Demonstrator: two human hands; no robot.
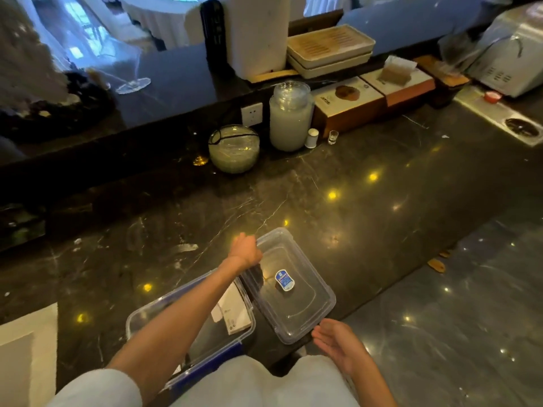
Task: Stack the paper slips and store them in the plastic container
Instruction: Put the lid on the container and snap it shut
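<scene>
A clear plastic container [141, 318] with blue clips sits at the near edge of the dark marble counter. White paper slips [235, 311] lie stacked inside it at its right end. The clear lid [311, 304], with a blue label in its middle, lies flat just right of the container. My left hand [245, 249] reaches across the container and closes on the lid's far left corner. My right hand [338, 340] hovers open, palm up, by the lid's near right corner; I cannot tell if it touches the lid.
At the back of the counter stand a round glass bowl [234, 148], a tall glass jar [291, 116], a small white bottle [311, 138], a shot glass [333, 137] and cardboard boxes [346, 110]. The counter's edge drops to a shiny floor [470, 318] on the right.
</scene>
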